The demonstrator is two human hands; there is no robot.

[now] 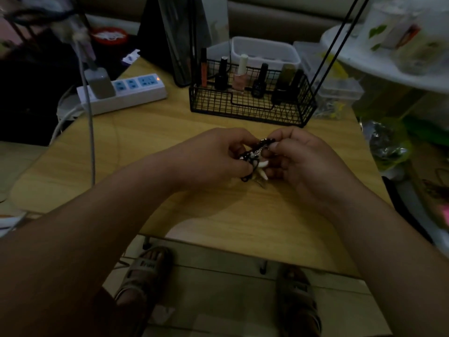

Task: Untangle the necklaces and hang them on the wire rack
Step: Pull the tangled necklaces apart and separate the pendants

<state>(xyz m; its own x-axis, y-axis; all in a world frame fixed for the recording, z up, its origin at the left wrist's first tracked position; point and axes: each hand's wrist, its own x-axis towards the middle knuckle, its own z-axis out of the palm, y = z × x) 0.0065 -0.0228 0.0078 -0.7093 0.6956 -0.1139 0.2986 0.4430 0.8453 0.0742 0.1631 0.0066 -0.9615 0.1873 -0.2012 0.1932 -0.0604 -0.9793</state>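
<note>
Table (243, 215): light tan wood grain. Wire rack (243, 110): black, grid mesh. Necklaces (255, 159): black cord, white tooth-shaped pendants, silvery bit. Power strip (126, 93): white, blue sockets, orange light. Black bottle (221, 77), pink bottle (239, 81) with white cap, orange tube (204, 69). Tub (264, 52) white. Sandals (143, 271) grey-beige.

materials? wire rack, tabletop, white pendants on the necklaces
Wire rack: thin rigid black grid, likely coated metal, matte.
Tabletop: pale wood or wood-look laminate, grain lines show.
Pendants on the necklaces: glossy white, curved, tooth-shaped; bone, shell or plastic, cannot tell.
</note>
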